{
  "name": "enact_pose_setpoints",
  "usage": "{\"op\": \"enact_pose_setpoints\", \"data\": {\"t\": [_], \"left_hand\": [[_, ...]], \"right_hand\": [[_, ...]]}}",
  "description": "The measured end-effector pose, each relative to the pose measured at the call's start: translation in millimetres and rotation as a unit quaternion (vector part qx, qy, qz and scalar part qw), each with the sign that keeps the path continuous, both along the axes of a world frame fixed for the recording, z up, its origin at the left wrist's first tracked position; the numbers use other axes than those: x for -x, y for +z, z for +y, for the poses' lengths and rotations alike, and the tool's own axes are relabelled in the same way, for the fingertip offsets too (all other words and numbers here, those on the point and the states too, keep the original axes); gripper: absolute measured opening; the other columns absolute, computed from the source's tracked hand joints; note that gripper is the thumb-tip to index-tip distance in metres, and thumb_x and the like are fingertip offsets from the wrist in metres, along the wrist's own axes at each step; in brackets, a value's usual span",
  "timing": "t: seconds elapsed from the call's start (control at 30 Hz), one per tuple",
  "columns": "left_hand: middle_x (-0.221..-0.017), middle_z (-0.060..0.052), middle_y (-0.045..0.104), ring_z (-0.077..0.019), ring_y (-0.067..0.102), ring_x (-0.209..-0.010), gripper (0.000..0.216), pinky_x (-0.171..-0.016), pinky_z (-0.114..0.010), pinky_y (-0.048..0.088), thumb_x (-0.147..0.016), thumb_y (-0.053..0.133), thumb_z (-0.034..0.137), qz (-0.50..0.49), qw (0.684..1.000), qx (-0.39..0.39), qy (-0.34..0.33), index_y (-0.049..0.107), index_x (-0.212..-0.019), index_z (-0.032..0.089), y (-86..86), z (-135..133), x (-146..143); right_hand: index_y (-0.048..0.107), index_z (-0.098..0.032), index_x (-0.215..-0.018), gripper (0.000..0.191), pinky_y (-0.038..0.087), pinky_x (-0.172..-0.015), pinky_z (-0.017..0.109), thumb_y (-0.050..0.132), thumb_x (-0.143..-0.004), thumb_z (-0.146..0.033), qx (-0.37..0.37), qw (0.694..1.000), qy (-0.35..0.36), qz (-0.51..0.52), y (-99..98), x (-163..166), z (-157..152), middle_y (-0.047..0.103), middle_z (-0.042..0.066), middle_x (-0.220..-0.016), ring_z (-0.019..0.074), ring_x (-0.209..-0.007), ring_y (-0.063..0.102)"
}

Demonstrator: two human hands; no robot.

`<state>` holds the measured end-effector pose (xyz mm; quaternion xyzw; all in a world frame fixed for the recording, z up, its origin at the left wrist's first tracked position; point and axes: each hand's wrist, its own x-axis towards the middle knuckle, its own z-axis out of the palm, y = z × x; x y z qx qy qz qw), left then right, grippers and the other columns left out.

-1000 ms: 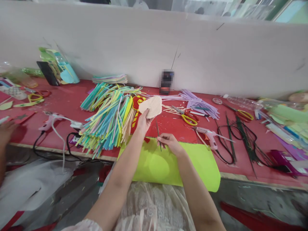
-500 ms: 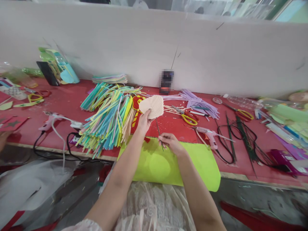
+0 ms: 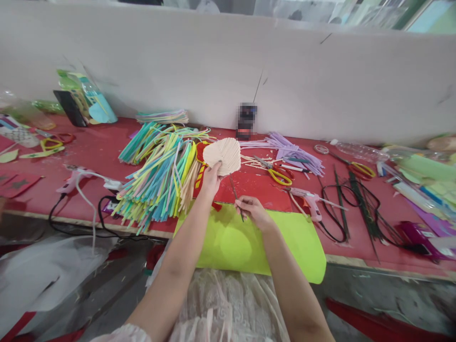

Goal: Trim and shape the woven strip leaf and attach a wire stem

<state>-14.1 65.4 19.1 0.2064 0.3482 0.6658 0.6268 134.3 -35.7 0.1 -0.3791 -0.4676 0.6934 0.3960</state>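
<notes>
A cream, ribbed, fan-shaped piece (image 3: 226, 154) is pinched near its lower edge by my left hand (image 3: 213, 178). From its underside a thin dark stick (image 3: 233, 186) runs down towards me. My right hand (image 3: 251, 210) has thumb and fingers closed around the lower part of that stick. Beneath both hands lies a bright lime-green sheet (image 3: 299, 242) at the table edge. Left of the fan piece, a red and yellow item (image 3: 200, 164) is partly hidden behind it. A red sheet (image 3: 263, 190) lies just beyond my right hand.
A heap of pastel pipe cleaners (image 3: 160, 175) stands to the left, with purple ones (image 3: 302, 159) at the back right. Yellow-handled scissors (image 3: 280, 176), a pink glue gun (image 3: 309, 202) and dark green stems (image 3: 363, 204) lie right. Another glue gun (image 3: 74, 180) lies left.
The fan piece has shifted slightly left and up and turned a little, with the stick still below it. At the far left, another person's hand has mostly left view, and a red piece there lies lower.
</notes>
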Motion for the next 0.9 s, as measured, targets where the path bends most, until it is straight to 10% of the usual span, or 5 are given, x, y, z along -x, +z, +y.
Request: {"op": "enact_pose_setpoints", "data": {"t": [0.9], "left_hand": [[-0.11,-0.008,0.067,-0.0206,0.062,-0.101,0.046,-0.087,-0.034,0.05,-0.06,0.075,0.019,0.036,0.997,-0.057,-0.025,0.064,-0.105,0.021,-5.5,2,7]], "right_hand": [[0.056,-0.019,-0.061,0.035,0.021,-0.042,0.025,0.059,-0.074,-0.052,-0.114,0.97,-0.12,-0.178,0.7,6,3,0.041,-0.005,-0.045,0.0085,-0.04,0.031]]}}
